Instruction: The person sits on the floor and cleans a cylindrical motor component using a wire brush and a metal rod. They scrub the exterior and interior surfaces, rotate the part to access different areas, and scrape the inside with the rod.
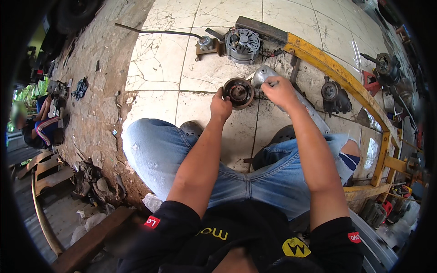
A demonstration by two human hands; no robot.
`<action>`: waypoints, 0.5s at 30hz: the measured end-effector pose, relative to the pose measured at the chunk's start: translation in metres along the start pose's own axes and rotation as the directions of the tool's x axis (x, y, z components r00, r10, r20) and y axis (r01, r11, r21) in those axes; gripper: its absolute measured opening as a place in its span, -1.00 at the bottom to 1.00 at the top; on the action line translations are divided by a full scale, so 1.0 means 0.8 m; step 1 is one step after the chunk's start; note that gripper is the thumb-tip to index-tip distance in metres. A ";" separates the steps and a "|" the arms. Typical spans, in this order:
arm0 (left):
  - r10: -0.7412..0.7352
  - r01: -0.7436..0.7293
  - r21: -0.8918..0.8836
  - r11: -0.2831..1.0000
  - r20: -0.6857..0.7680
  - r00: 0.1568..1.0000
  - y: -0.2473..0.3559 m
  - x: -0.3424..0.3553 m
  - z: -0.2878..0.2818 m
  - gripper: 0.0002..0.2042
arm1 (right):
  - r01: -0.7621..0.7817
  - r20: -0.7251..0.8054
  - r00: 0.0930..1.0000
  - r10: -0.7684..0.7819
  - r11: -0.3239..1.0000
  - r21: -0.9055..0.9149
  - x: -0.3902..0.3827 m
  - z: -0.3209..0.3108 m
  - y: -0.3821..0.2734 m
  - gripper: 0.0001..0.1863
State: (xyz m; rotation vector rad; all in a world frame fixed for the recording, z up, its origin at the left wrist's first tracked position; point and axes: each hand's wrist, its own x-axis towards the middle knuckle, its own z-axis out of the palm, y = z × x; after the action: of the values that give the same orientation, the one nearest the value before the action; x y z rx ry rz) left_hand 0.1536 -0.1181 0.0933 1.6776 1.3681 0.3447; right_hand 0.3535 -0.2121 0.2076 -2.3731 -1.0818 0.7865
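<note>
My left hand (221, 105) grips the left rim of a round, cup-shaped metal part (248, 96). It is dark inside, with a reddish ring and a shaft end in its middle, and it is tilted up toward me over the tiles. Beside it on the right, my right hand (281, 92) has its fingers closed in a pinch. Whatever they hold, if anything, is too small to make out. Just behind those fingers is the rounded end of a long grey metal piece (264, 73), which runs down to the right past my wrist.
Ahead lie a silver alternator (246, 53) and a brown bracket (205, 51) with a long thin rod (159, 32). A yellow metal frame (337, 59) curves along the right, with a dark cast part (334, 96) inside it. Another person (43, 116) sits far left.
</note>
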 end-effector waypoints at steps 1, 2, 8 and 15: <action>0.010 -0.010 0.017 1.000 -0.002 1.000 -0.004 0.002 -0.001 -0.50 | -0.007 -0.016 1.000 0.008 0.997 0.078 0.002 0.001 0.000 -0.63; 0.025 -0.025 0.029 0.999 0.005 1.000 0.000 0.002 -0.002 -0.50 | -0.020 -0.038 0.999 0.026 0.988 0.151 0.002 0.000 0.005 -0.62; -0.007 0.007 -0.021 1.000 0.016 1.000 0.002 0.011 -0.008 -0.55 | -0.033 0.023 0.999 0.030 0.979 0.201 -0.011 0.003 0.007 -0.60; -0.005 0.003 -0.039 0.999 -0.037 0.999 -0.002 0.007 -0.008 -0.61 | -0.056 0.178 0.984 -0.030 0.889 0.455 -0.011 0.001 0.007 -0.62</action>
State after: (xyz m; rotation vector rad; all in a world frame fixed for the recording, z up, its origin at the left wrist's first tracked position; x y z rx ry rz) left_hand 0.1497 -0.1097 0.0935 1.6436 1.3838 0.3998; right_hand 0.3509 -0.2225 0.2065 -1.9371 -0.8294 1.1404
